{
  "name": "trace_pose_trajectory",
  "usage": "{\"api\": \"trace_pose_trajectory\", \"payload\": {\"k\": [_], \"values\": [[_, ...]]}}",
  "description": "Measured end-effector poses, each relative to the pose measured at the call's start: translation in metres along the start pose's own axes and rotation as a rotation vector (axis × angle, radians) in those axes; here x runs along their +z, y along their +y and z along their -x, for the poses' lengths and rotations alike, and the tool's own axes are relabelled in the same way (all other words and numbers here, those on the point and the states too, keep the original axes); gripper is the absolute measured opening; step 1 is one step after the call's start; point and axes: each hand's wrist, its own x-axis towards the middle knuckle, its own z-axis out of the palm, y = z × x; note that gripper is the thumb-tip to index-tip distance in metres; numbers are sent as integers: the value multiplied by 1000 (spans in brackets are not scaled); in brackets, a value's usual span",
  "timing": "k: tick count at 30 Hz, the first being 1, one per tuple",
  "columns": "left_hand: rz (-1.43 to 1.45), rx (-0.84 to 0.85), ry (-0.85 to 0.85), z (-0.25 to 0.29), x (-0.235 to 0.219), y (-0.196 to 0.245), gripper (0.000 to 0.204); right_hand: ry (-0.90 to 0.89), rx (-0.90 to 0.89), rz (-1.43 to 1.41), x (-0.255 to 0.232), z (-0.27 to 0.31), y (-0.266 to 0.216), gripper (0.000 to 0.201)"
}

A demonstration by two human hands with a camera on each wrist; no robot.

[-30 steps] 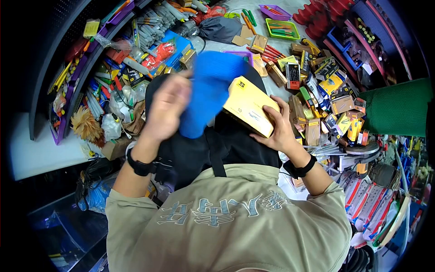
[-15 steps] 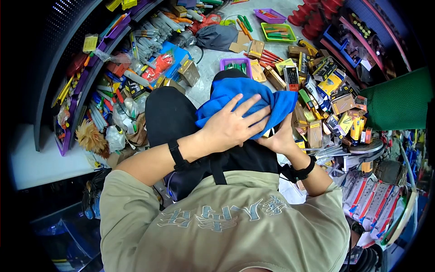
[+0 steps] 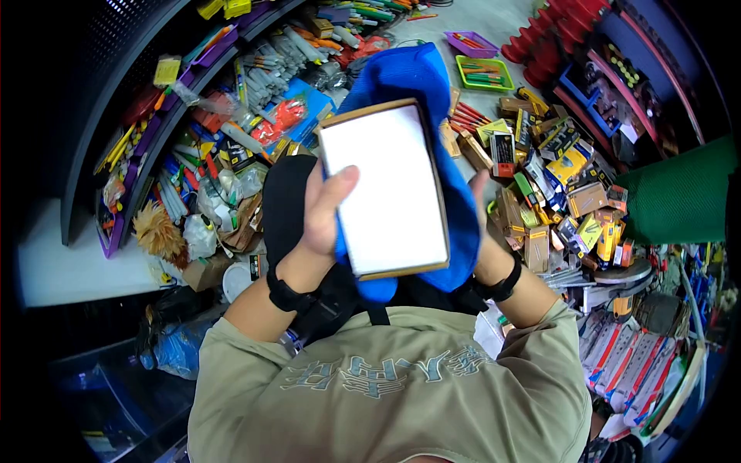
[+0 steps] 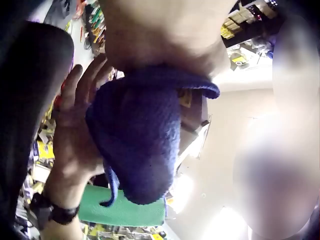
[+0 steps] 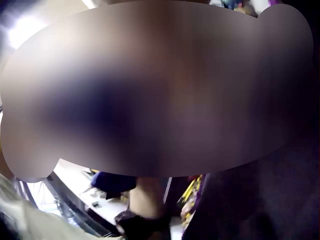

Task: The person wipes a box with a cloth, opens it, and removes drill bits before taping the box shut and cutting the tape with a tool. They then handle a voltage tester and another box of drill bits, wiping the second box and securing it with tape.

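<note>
In the head view a flat cardboard box (image 3: 390, 193) is held up in front of the chest, its white face glaring and its edges brown. My left hand (image 3: 324, 212) grips it by the left side, thumb over the white face, the other fingers hidden behind. A blue cloth (image 3: 459, 208) lies behind the box and sticks out above it and to the right. At the cloth's right edge is my right hand (image 3: 486, 231), partly covered by it. The left wrist view shows the cloth (image 4: 140, 135) hanging below the left hand, and the right hand's fingers (image 4: 70, 87) straight and spread.
Many small boxes (image 3: 571, 162) are heaped on the right, beside a green mesh roll (image 3: 679, 189). Pens and markers (image 3: 278, 65) crowd the left, near a dark shelf (image 3: 147, 116). A lime tray (image 3: 485, 73) and a purple tray (image 3: 471, 44) stand at the back.
The left hand went from lying on the cloth over the box to gripping the box's left side. The box has come up with its white face showing, the cloth now behind it.
</note>
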Motion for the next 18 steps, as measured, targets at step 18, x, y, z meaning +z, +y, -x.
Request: {"api": "trace_pose_trajectory", "payload": {"k": [18], "values": [[-21, -17, 407, 50, -71, 25, 52, -256, -283, 1150, 101, -63, 5, 69]]}}
